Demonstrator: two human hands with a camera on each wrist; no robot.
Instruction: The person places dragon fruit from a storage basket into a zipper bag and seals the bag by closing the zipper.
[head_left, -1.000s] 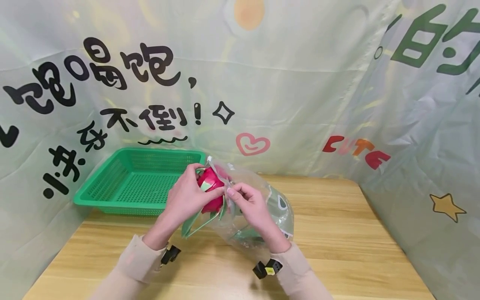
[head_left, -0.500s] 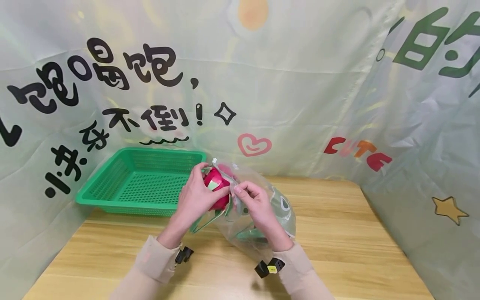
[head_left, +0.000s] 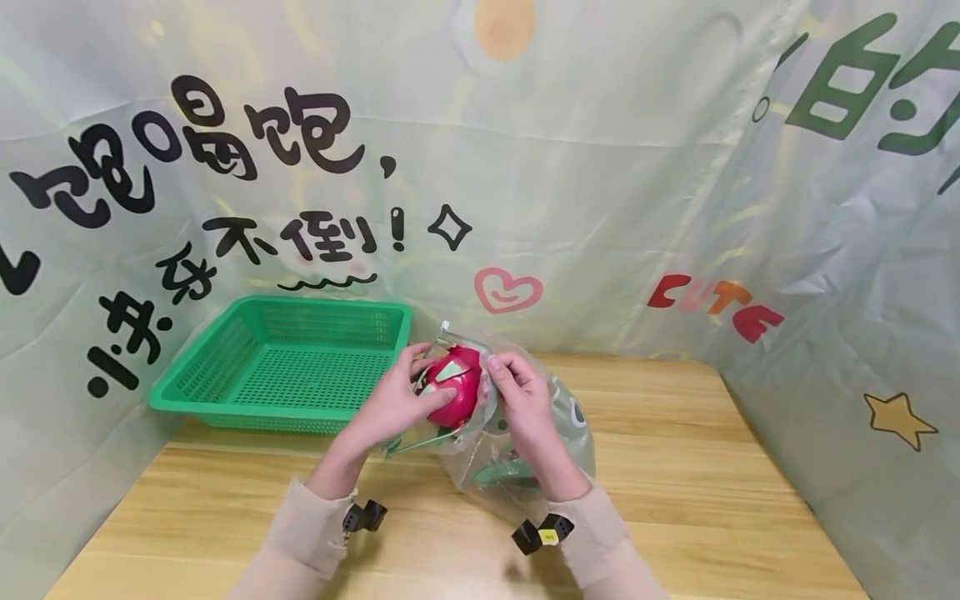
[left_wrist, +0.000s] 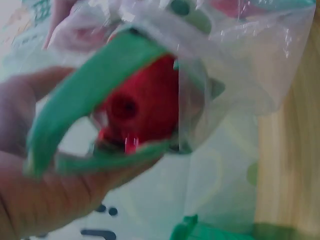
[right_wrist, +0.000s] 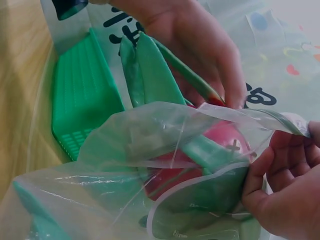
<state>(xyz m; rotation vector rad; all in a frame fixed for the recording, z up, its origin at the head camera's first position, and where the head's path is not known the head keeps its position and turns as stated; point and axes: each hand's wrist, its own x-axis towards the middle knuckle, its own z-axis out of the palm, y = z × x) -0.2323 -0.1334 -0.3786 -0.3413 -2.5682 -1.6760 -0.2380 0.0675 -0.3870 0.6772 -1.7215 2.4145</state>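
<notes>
A red dragon fruit (head_left: pixel 468 387) with long green leaves sits at the mouth of a clear zip bag (head_left: pixel 576 437), partly inside it. My left hand (head_left: pixel 390 404) grips the fruit from the left, thumb in front and fingers behind. On the other side, my right hand (head_left: pixel 528 408) pinches the bag's edge near the fruit. In the left wrist view, green leaves (left_wrist: pixel 92 82) stick out of the bag over the left palm. Through the film in the right wrist view, a white-outlined print (right_wrist: pixel 200 205) and more green shapes show; what they belong to is unclear.
A green perforated basket (head_left: pixel 247 411) stands at the back left of the wooden table (head_left: pixel 675 475), just beyond my left hand. Printed cloth walls (head_left: pixel 600 208) close off the back and sides. Small black devices (head_left: pixel 365 517) are strapped at the wrists.
The bag's mouth has been drawn rightward, and more of the dragon fruit's red skin shows. My left thumb now lies across the front of the fruit, apart from the right hand.
</notes>
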